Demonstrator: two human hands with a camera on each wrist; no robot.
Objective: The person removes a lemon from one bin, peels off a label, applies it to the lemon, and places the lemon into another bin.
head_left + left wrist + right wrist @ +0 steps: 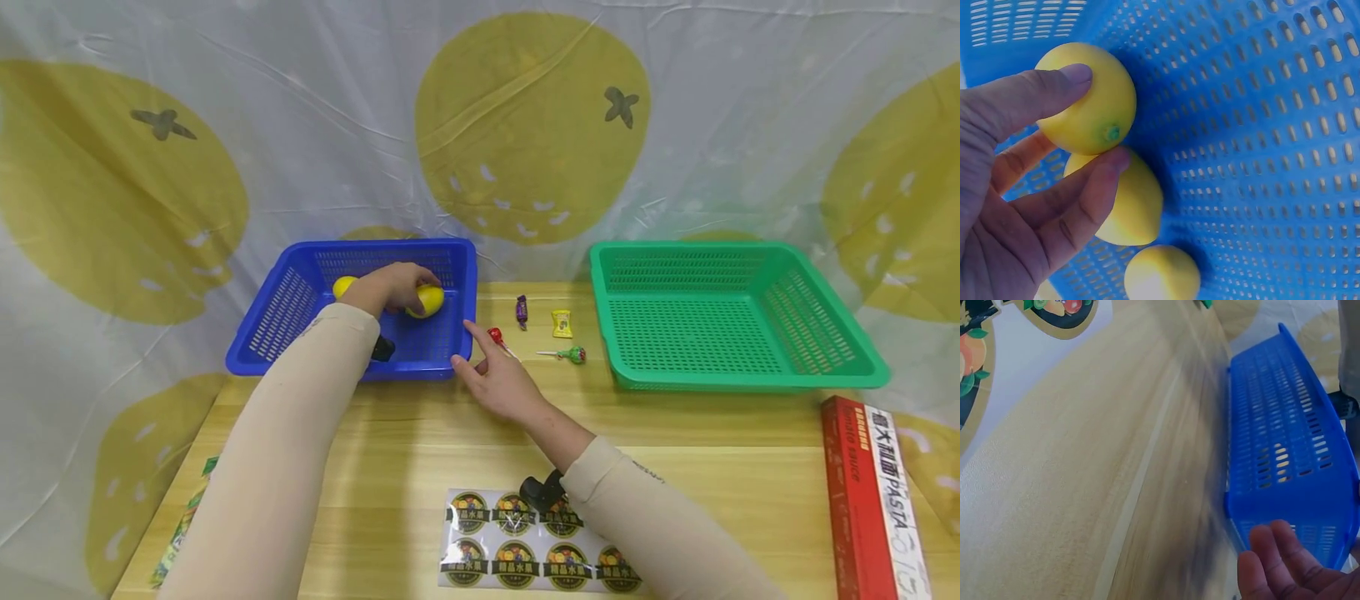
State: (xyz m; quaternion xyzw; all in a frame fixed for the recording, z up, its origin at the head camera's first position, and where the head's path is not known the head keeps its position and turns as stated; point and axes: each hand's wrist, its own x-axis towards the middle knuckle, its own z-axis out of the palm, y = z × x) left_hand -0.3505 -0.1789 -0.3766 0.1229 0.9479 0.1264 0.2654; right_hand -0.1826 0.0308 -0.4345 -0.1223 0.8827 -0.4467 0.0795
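The left hand is reaching over the front rim of the blue basket, its fingers curling round a yellow lemon, thumb pressing on its skin. The lemon is sitting inside that basket, toward its right end, and its green tip is showing in the left wrist view, where a second lemon is crowding against it and a third lemon is lying close by. The right hand is spreading its fingers loosely at the basket's near right corner; whether they are pressing on the rim, I cannot tell.

Just beside that hand a red lollipop is lying on the table, with a purple candy, a yellow candy and a green lollipop filling the gap before the green basket.

The left sleeve is hiding part of the blue basket and most of a green packet; the right sleeve and a black wrist device are covering some of a sticker sheet, whose round labels are reading 精品水果. A red-and-white box, running off the bottom edge, is showing "Tomato sauce" and "PASTA".
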